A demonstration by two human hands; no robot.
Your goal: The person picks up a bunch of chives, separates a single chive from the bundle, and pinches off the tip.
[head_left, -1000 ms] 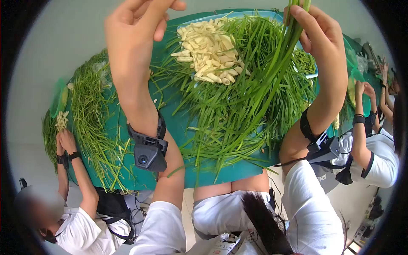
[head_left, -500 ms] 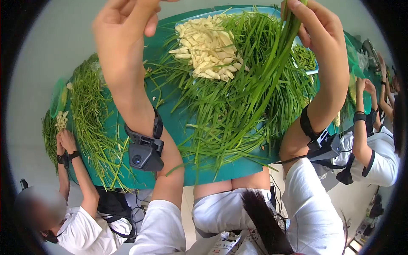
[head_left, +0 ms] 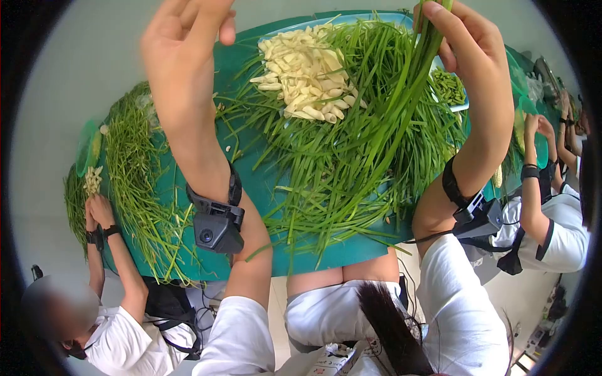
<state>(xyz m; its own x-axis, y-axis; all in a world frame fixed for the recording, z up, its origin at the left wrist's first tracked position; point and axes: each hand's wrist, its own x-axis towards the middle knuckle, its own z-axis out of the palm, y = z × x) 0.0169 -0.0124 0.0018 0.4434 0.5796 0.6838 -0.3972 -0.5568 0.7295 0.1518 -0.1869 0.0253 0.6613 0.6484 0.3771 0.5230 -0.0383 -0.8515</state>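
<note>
My right hand (head_left: 467, 31) is closed around the upper end of a bunch of garlic chives (head_left: 407, 106), at the top right. The long green leaves hang from it down over a loose heap of chives (head_left: 332, 213) on the green table (head_left: 251, 182). At the top left, my left hand (head_left: 188, 37) is raised with its fingers curled. Its fingertips run past the upper edge of the view, so what they hold, if anything, is hidden. Between the hands lies a pile of pale cream pieces (head_left: 307, 69), like peeled cloves.
A blue-rimmed tray (head_left: 376, 15) lies under the heap at the back. Chopped green pieces (head_left: 450, 86) fill a tray beside my right wrist. Another chive pile (head_left: 135, 169) is at left, near a co-worker's hands (head_left: 100, 210) and a green basket (head_left: 86, 147). Other co-workers' hands (head_left: 538, 125) are at right.
My left hand has shifted slightly, and its fingertips have passed out of the top edge. My right hand still grips the chives, almost unmoved.
</note>
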